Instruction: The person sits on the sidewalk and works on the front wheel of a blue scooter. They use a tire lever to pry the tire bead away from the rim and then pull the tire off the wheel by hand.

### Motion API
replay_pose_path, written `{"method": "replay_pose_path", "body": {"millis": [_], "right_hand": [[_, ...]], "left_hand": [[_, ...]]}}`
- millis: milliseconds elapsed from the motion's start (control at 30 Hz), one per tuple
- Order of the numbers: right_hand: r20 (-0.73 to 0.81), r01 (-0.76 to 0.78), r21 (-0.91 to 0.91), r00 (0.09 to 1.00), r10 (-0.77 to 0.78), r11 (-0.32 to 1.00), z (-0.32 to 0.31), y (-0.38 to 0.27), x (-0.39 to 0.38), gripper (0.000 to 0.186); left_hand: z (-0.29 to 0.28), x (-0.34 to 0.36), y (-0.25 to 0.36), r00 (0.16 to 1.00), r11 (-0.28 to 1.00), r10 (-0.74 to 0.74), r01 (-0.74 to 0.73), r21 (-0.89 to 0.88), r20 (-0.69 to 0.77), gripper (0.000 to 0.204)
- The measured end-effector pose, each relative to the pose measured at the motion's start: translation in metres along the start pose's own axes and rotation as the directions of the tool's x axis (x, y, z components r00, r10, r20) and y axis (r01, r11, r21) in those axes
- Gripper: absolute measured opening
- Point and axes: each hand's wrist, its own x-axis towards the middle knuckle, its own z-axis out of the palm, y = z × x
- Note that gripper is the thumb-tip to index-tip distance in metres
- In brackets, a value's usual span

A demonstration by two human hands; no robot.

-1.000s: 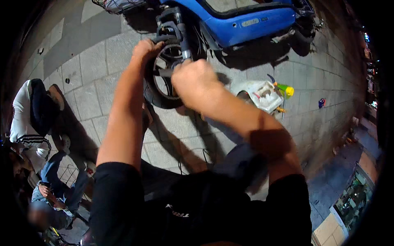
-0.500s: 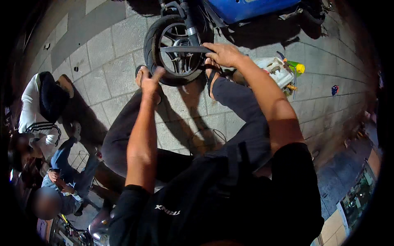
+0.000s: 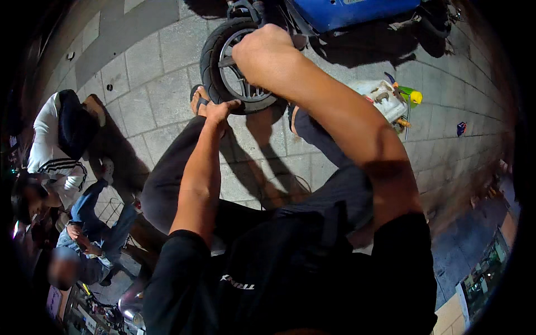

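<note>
- The right hand (image 3: 268, 53) has moved from the right end of the dark bar (image 3: 226, 62) to over the middle of the wheel (image 3: 211, 70) since half a second ago.
- The left hand (image 3: 219, 111) has slid a little to the right along the low edge of the wheel.
- The wheel is on the gray stone ground (image 3: 134, 84), in front of the person, at the front of the blue scooter (image 3: 352, 14).
- The bar lies across the wheel, under the right hand. Only its left end pokes out past the fist.
- The right fingers are curled up tight around the bar. Their tips are hidden under the hand.
- The left fingers point to the right, at the low part of the black tire. I can't tell if they touch it, or how far apart they are.
- The left foot (image 3: 198, 100), in a dark sandal, is just beside the wheel.
- Off to the right sits a whitish tub (image 3: 382, 100) with bits in it, and a green bottle with a yellow cap (image 3: 416, 97) is beside it.
</note>
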Motion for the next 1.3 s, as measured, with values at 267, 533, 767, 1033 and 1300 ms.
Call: {"method": "replay_pose_path", "body": {"millis": [267, 533, 767, 1033, 1300], "right_hand": [[-0.040, -0.110, 0.289, 0.991, 0.127, 0.951, 0.147, 0.077, -0.010, 0.035], [0.251, -0.216, 0.161, 0.953, 0.171, 0.963, 0.264, 0.069, 0.026, 0.042], [0.294, -0.253, -0.150, 0.911, 0.288, 0.956, 0.262, 0.077, 0.054, 0.047], [0.371, -0.379, -0.031, 0.855, 0.363, 0.925, 0.260, 0.070, 0.058, 0.043], [0.293, -0.395, 0.051, 0.884, 0.365, 0.917, 0.259, 0.051, 0.052, 0.039]], "left_hand": [[-0.017, 0.008, 0.003, 0.904, 0.900, 0.427, -0.428, 0.079, 0.035, 0.060], [-0.021, 0.047, -0.038, 0.979, 0.993, 0.110, -0.100, -0.067, 0.173, 0.075], [-0.016, 0.059, -0.066, 0.963, 0.963, 0.221, -0.189, -0.194, 0.157, 0.067], [-0.012, 0.050, -0.037, 0.982, 0.994, 0.055, -0.037, -0.103, 0.181, 0.070], [-0.022, 0.048, -0.041, 0.986, 0.988, 0.023, 0.003, -0.156, 0.166, 0.077]]}}
